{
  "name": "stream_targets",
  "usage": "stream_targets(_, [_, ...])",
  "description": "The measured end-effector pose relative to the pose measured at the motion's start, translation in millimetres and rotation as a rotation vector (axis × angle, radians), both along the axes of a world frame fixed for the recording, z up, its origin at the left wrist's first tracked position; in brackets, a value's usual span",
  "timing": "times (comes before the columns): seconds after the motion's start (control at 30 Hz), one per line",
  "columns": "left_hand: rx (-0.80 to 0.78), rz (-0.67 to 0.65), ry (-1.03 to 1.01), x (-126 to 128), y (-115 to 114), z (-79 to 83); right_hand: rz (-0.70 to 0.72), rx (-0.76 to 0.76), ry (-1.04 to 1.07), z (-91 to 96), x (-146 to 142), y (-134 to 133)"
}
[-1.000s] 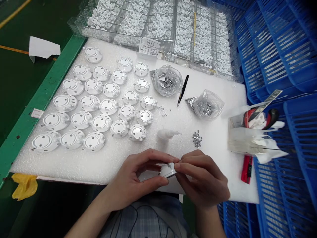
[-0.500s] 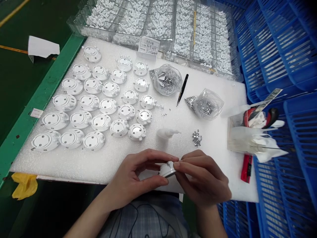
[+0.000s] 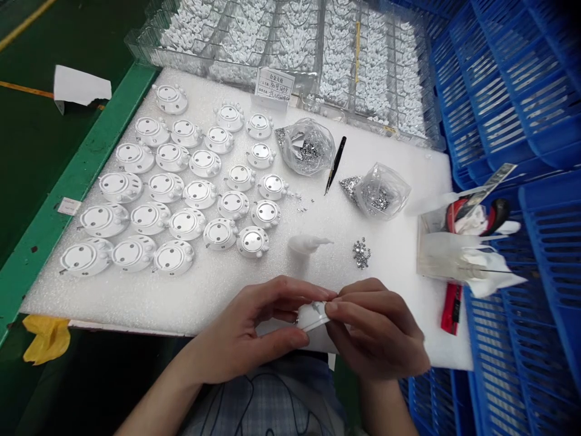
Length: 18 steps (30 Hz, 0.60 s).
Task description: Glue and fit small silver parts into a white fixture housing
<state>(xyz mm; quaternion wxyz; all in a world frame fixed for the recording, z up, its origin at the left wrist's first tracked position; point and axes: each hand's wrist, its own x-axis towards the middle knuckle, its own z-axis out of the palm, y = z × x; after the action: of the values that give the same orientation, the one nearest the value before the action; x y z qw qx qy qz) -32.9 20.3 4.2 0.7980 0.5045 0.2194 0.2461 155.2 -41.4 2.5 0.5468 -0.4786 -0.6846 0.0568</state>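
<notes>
Turned closer to edge-on, the held white round casing [image 3: 313, 316] has been shifted slightly right and down, and both hands have moved with it. Blue plastic crates [image 3: 508, 79] are stacked along the right side, and a clear tray of small white parts [image 3: 281, 42] is set behind the far edge of the white foam sheet [image 3: 218, 297]. The foam is carried on a bench with a green edge [image 3: 86, 133] at the left. Rows of matching casings [image 3: 187, 224] are laid across the left half of the foam. A clear bag of silver stones [image 3: 308, 148] and a second clear bag [image 3: 381, 192] are placed right of the rows, with black tweezers [image 3: 336, 165] between them. A white nozzle bottle [image 3: 308, 244] is lying just behind the hands, beside a small heap of silver stones [image 3: 361, 253].

The casing is held over the foam's near edge, right of centre. Its long axis is slanted, rising to the right in view. Neither hand is clearly nearer: it is pinched between the left grip [image 3: 236, 336] and the right grip [image 3: 376, 333], both closed narrow on it and partly hiding it. Both forearms are brought in from the near edge, wrists angled inward.
</notes>
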Motion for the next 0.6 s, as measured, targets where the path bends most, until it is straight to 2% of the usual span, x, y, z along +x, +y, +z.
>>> stream_targets(0.2, [-0.080,-0.013,-0.038,-1.2,-0.8,-3.5,0.003,-0.044,0.063,-3.1,0.4,-0.9])
stream_targets(0.6, [-0.087,0.005,-0.125,-0.7,-1.9,-7.5,0.101,-0.092,0.178,-4.5,1.3,0.5])
